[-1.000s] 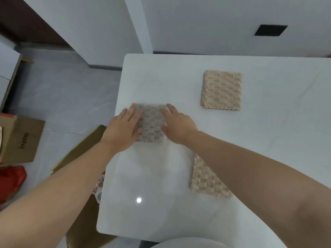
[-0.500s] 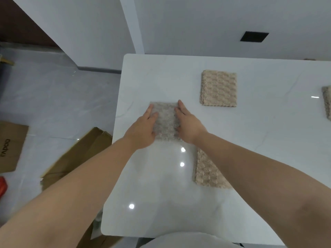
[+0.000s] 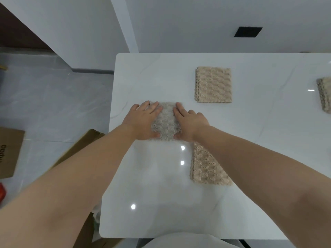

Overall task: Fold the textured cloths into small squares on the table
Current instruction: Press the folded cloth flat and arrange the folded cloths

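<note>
A grey-beige textured cloth (image 3: 165,122), folded small, lies near the left side of the white table (image 3: 161,194). My left hand (image 3: 142,120) lies flat on its left part with straight fingers. My right hand (image 3: 189,124) presses flat on its right part. A beige folded cloth (image 3: 213,85) lies farther back. Another beige folded cloth (image 3: 206,167) lies near me, partly under my right forearm. At the right edge of the frame, part of one more folded cloth (image 3: 324,95) shows.
The table's left edge runs close to my left hand. Below it on the grey floor lie flattened cardboard boxes (image 3: 77,151) and a red object (image 3: 1,193). A white wall with a dark rectangular opening (image 3: 248,32) stands behind the table.
Both hands slid the grey cloth to the right across the table, away from its left edge. The view has turned right, so a cloth at the far right has come into sight.
</note>
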`<state>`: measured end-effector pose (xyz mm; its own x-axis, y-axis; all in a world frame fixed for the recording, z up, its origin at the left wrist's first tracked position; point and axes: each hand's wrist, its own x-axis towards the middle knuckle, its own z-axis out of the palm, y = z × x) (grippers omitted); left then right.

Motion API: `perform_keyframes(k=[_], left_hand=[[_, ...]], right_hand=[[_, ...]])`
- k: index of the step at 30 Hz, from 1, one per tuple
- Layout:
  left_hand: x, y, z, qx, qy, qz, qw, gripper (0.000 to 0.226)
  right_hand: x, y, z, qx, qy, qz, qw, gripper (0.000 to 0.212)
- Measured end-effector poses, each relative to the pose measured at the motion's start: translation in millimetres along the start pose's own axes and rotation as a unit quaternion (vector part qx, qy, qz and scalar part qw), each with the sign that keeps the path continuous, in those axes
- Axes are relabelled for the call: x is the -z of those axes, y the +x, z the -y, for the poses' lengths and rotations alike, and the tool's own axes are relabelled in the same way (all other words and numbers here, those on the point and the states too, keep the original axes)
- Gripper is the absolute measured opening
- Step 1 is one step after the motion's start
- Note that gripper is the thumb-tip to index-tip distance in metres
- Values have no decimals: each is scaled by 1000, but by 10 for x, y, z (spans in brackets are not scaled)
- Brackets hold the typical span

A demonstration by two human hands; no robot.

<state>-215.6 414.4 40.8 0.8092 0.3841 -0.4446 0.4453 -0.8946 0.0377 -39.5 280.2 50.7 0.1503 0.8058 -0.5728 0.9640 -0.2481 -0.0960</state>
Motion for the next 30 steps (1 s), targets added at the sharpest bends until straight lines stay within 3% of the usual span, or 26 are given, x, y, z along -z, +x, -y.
perform_keyframes(k=[10,14,16,19,21,24,30], left_hand=[[-18,89,-150,96,22,99,990,114],[158,-10,-418,159,78,121,977,106],[238,-151,-508,170,72,119,976,102],[327,-452,-641,152,55,100,982,89],[339,-666,-761,127,24,64,990,72],[306,-947,-1006,80,-26,40,996,52],[287,-1045,-1541,-23,-136,44,989,52]], right_hand=[[-42,77,-15,-23,-19,27,999,118],[74,-29,-10,-6,-30,9,999,108],[101,-165,-13,3,-24,-30,999,93],[88,-477,-15,3,18,-77,997,52],[35,-716,-29,-19,58,-99,993,39],[-91,-1060,-56,-54,108,-107,987,38],[-378,-1733,-129,-115,159,-127,972,44]])
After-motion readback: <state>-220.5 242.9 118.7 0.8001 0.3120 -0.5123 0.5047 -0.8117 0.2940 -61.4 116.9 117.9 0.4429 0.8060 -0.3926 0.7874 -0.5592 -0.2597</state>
